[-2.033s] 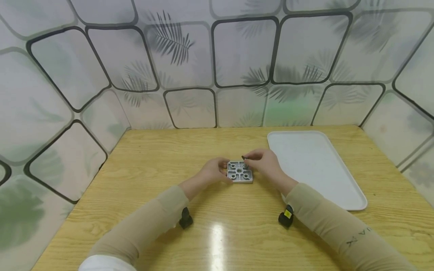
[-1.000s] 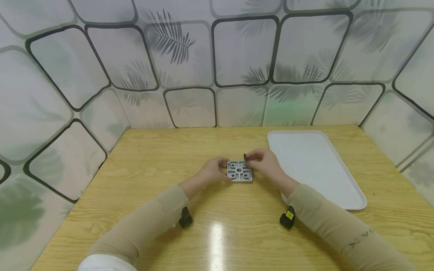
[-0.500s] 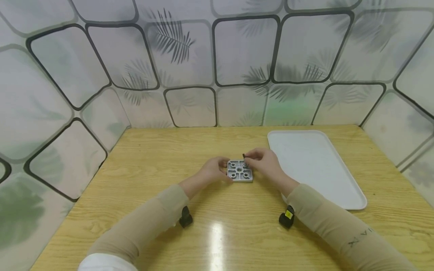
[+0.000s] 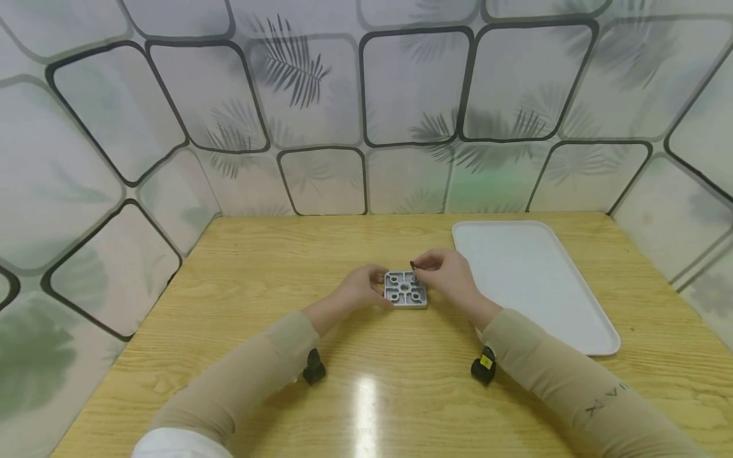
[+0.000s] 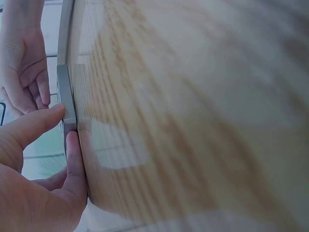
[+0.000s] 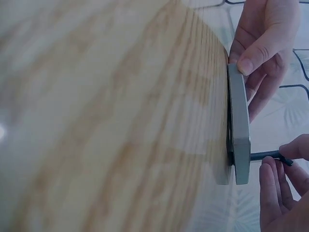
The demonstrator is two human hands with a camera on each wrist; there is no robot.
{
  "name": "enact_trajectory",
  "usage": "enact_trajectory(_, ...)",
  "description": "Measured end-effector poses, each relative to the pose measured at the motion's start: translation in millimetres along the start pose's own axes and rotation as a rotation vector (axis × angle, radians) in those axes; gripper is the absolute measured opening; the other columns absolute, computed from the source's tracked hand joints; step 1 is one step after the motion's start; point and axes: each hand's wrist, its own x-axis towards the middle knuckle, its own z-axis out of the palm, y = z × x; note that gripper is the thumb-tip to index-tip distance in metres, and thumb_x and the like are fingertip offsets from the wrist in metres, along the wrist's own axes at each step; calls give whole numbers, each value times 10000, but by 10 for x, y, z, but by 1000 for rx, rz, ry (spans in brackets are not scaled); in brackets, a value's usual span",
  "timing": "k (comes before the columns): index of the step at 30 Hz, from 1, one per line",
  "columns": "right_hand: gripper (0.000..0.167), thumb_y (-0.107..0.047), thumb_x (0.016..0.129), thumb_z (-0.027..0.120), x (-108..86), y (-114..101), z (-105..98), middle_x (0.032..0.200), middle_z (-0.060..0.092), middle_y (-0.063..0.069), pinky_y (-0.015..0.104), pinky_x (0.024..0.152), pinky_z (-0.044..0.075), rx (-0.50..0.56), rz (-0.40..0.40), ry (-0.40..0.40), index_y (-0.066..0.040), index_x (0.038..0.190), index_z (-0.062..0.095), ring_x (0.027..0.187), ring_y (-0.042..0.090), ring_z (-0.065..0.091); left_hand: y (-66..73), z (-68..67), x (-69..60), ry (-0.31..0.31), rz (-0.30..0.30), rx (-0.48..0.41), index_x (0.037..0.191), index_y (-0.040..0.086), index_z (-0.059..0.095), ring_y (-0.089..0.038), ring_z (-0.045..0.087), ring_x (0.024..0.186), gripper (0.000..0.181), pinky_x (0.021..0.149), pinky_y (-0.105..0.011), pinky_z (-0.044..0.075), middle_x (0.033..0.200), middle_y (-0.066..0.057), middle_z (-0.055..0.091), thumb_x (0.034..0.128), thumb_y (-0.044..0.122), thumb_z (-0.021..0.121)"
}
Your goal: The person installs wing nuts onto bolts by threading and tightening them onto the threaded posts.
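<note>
Booth-like work area, wider setting indeterminate: wood-grain table (image 4: 258,261) enclosed at back and both sides by pale walls (image 4: 415,86) printed with dark rounded outlines (image 4: 363,89) and palm fronds (image 4: 303,73); white tray (image 4: 532,286), wrist-worn black devices (image 4: 314,370) evident.

screw (image 6: 260,156) — part hidden, perhaps inside plate (image 6: 241,121); right sleeve (image 4: 578,375) cut off
</note>
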Motion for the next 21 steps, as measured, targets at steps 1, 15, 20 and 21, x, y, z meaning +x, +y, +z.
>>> enact_trajectory(1,184,-127,951,744,-7,-9,-3,1169,799,140,469,1002,564,-6,-3,0,-48,1111,790,1053,291,731,-3,1,2,-1,0,-2,1537,19,510,-220,713,1052,875,997,-327,582,1396,-173,627,760,-20,910)
enact_trajectory(15,195,-159,951,761,-12,-9,-8,1124,790,143,447,968,570,-14,13,5,-52,1113,784,1011,270,721,18,6,-18,9,7,-3,1534,6,510,-221,705,1034,878,990,-328,583,1389,-179,634,752,-33,907)
enact_trajectory(20,206,-174,949,773,-9,-15,-5,1110,785,149,432,952,575,-19,14,7,-44,1109,774,989,258,722,21,9,-28,9,14,-5,1528,-2,514,-212,699,1010,872,944,-305,592,1380,-182,641,748,-46,902)
enact_trajectory(21,207,-175,948,777,-9,-15,-4,1107,784,150,428,949,575,-20,15,8,-43,1107,772,984,256,720,20,9,-29,8,14,-4,1528,0,514,-210,699,1011,871,939,-300,593,1381,-181,640,750,-44,902)
